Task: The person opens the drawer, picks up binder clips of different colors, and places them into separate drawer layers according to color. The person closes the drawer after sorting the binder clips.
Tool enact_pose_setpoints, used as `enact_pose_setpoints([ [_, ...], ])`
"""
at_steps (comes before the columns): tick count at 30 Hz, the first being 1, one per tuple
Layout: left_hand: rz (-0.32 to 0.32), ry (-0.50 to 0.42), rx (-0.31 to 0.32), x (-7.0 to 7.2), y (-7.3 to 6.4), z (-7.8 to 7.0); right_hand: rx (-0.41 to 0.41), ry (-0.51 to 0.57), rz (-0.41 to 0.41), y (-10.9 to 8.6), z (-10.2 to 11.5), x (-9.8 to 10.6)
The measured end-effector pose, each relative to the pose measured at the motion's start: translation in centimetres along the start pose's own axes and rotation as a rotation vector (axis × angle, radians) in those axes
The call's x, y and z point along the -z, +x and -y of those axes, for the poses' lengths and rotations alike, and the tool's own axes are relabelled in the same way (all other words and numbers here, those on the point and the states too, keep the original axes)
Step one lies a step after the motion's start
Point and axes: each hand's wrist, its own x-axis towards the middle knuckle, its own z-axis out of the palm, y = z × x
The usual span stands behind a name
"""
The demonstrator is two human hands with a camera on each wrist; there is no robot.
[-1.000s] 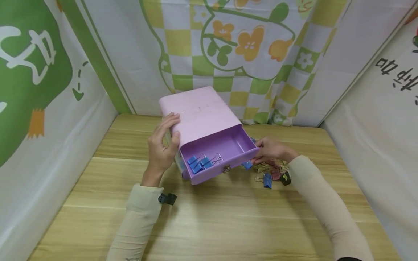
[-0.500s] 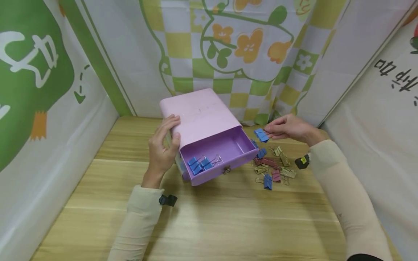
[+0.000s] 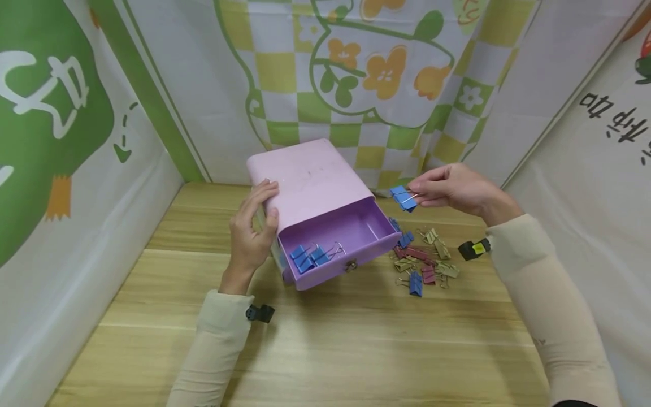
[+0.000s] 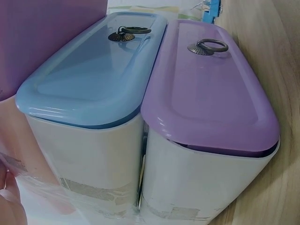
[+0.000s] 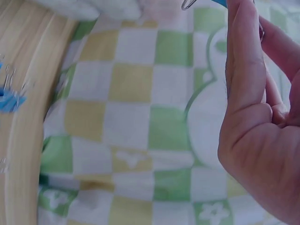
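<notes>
A small drawer cabinet with a pale pink shell stands angled on the table. Its top purple drawer is pulled out, with a few blue binder clips at the left end. My left hand rests on the cabinet's left side, fingers over the top edge and thumb near the front. To the right of the drawer, above the table, my right hand pinches a blue binder clip by its wire handles. Only the edge of this clip shows in the right wrist view.
Loose blue, red and gold binder clips lie on the wooden table right of the cabinet. In the left wrist view, the blue drawer and lower purple drawer are closed. A checkered curtain hangs behind.
My right hand has come away from behind the drawer's right corner, rising with a blue binder clip pinched in its fingers. The left hand and cabinet have hardly moved.
</notes>
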Motion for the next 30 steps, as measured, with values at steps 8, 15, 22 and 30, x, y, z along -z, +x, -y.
enact_pose_setpoints([
  [8, -0.001, -0.002, 0.006, 0.2, -0.1, 0.0, 0.032, -0.139, 0.070, -0.2, 1.4, -4.1],
  [15, -0.002, 0.000, 0.010, 0.3, -0.2, 0.0, 0.063, -0.289, 0.161, 0.0, 2.8, -6.8],
  [22, -0.002, -0.002, 0.009, 0.4, -0.1, -0.1, 0.053, -0.329, 0.250, 1.2, 3.5, -8.7],
  [30, -0.002, -0.013, -0.007, 0.2, 0.1, -0.1, 0.062, -0.374, 0.279, 2.1, 2.6, -10.0],
])
